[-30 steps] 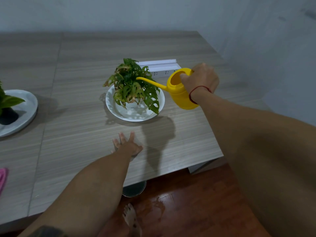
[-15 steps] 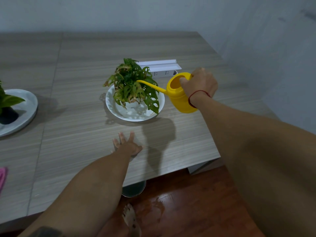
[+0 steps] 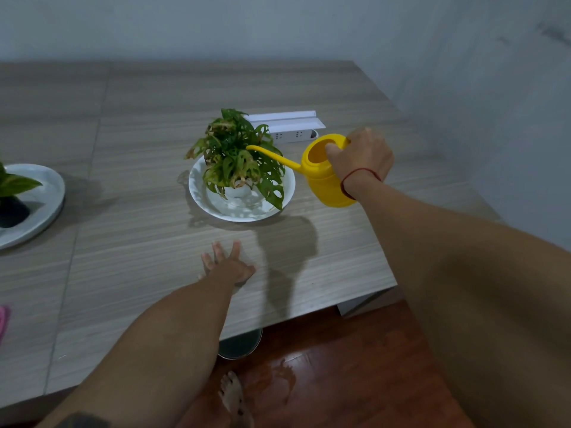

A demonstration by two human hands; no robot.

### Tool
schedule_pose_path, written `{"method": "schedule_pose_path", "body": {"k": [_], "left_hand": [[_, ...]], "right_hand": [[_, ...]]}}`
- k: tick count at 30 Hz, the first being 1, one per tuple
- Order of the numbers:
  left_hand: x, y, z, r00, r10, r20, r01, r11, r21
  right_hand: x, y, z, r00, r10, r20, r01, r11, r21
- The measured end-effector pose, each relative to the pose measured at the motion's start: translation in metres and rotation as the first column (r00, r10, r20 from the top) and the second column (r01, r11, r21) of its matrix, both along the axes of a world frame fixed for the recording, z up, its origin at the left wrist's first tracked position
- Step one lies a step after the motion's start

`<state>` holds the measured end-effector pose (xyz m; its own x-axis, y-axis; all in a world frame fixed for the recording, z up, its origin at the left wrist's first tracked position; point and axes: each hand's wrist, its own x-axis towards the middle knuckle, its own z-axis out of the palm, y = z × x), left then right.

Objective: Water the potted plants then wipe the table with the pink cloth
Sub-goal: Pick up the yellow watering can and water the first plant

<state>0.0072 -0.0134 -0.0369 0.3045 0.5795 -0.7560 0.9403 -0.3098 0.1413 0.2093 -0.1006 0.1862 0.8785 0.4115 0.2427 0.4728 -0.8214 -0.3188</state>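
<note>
My right hand (image 3: 361,159) grips a yellow watering can (image 3: 324,177) at its far side, held above the table. Its long spout tip reaches over the leaves of a green holed-leaf plant (image 3: 238,162) in a small white pot on a white plate (image 3: 281,196). My left hand (image 3: 227,264) lies flat on the wooden table (image 3: 139,242) in front of that plate, fingers spread, holding nothing. A second plant (image 3: 12,186) in a dark pot stands on a grey plate (image 3: 46,199) at the left edge. A sliver of pink cloth (image 3: 3,319) shows at the far left.
A white power strip and white box (image 3: 290,128) lie behind the central plant. The table's near right corner ends by my right forearm, with red-brown floor, a round dark table foot (image 3: 241,347) and a bare foot (image 3: 234,396) below. Grey walls stand behind and to the right.
The watering can and my right hand have drifted slightly lower and to the right, with the spout staying over the plant. My left hand has not moved.
</note>
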Motion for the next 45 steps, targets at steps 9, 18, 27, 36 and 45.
{"method": "schedule_pose_path", "body": {"k": [9,18,27,36,45], "left_hand": [[0.001,0.001,-0.002,1.000,-0.020,0.004,0.020,1.000,0.003],[0.000,0.003,-0.006,1.000,0.007,0.011,-0.007,1.000,-0.001],[0.001,0.002,-0.004,1.000,0.007,0.007,-0.007,1.000,-0.005],[-0.001,0.000,0.002,1.000,0.000,0.000,0.000,1.000,-0.007],[-0.001,-0.002,0.005,1.000,0.009,0.029,-0.009,1.000,-0.008]], "right_hand": [[0.000,0.004,0.003,0.999,0.048,0.004,-0.049,0.999,0.025],[0.003,-0.001,-0.001,1.000,0.008,0.005,-0.008,0.999,0.034],[0.004,0.004,0.014,0.999,0.042,0.001,-0.042,0.999,0.025],[0.006,0.005,0.021,1.000,0.023,0.021,-0.024,0.999,0.022],[0.007,0.001,0.027,0.998,0.042,0.039,-0.042,0.999,-0.008]]}}
